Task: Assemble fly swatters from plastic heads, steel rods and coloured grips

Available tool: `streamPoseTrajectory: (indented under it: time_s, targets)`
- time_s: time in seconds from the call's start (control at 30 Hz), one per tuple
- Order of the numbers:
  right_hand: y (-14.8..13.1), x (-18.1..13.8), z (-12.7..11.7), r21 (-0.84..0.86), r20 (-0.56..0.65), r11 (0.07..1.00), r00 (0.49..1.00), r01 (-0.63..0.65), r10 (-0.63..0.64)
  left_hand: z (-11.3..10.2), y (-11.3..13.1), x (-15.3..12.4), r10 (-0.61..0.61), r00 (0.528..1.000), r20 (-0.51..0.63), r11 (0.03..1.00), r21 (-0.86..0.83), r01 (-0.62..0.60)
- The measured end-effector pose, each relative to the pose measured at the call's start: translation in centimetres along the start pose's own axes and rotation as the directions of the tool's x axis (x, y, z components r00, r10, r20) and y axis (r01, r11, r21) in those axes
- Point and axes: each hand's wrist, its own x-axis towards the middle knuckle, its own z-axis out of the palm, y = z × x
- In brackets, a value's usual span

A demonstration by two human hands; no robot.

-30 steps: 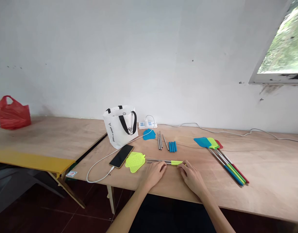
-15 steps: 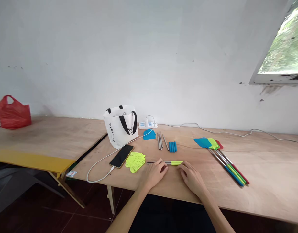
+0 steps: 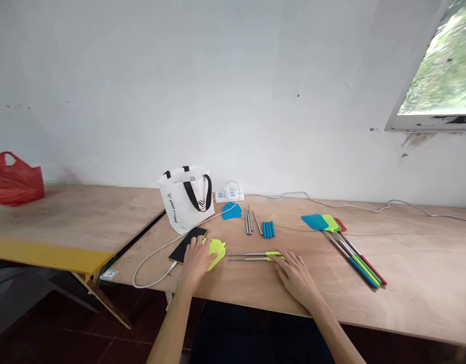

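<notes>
My left hand (image 3: pixel 197 260) reaches over the yellow-green fly swatter heads (image 3: pixel 217 248), with fingers stretched and thumb apart; its fingers hide part of them. My right hand (image 3: pixel 296 275) rests over the ends of two metal rods (image 3: pixel 248 254) with yellow-green handles (image 3: pixel 272 254). Its fingers are extended and touch the handles, which lie side by side with a small gap. Beyond lie several bare metal rods (image 3: pixel 248 221), several blue handle sleeves (image 3: pixel 268 229) and blue swatter heads (image 3: pixel 231 211).
Assembled fly swatters, among them a blue one (image 3: pixel 314 221), lie to the right. A phone (image 3: pixel 179 248) on a white cable is beside my left hand. Behind stand a white bag (image 3: pixel 183 202) and a power strip (image 3: pixel 229 195). A red bag (image 3: pixel 18 182) sits on the left table.
My left hand has moved left from the metal rods to the yellow-green swatter heads. The two handled rods now show apart from each other. My right hand stays at the handle ends.
</notes>
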Motion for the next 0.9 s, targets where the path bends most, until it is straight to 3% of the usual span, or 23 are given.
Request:
streamPoseTrajectory:
  time_s: [0.13,0.33,0.47,0.6,0.7,0.77,0.9]
  targets:
    - [0.0,0.1,-0.1,-0.003,-0.03,1.0,1.0,0.011,-0.011,0.2,-1.5,0.1,-0.082,0.996,0.019,0.994,0.076,0.081]
    - [-0.2,0.1,-0.5,0.043,0.01,0.998,0.999,0.051,-0.052,0.0,-1.2,0.4,-0.103,0.986,0.132,0.994,0.035,0.099]
    - [-0.3,0.2,-0.6,0.099,0.025,0.992,0.997,0.075,-0.078,-0.8,-0.8,0.1,-0.086,0.992,0.09,0.996,0.027,0.083]
    - [-0.1,0.3,-0.5,0.147,0.014,0.988,0.998,0.056,-0.059,-1.5,-0.8,0.4,-0.075,0.997,0.005,0.973,-0.218,0.075]
    - [0.1,0.3,-0.4,0.167,-0.018,0.986,0.999,-0.025,0.028,-1.5,-0.8,0.9,-0.065,0.992,-0.11,0.862,-0.506,0.0]
    - [0.3,0.2,-0.3,0.175,-0.036,0.981,0.995,-0.086,0.094,-1.2,-0.6,1.2,-0.075,0.981,-0.18,0.737,-0.673,-0.067]
    - [0.6,0.0,-0.3,0.215,-0.059,0.967,0.986,-0.138,0.154,0.0,0.6,1.8,-0.125,0.988,-0.086,0.315,-0.948,-0.043]
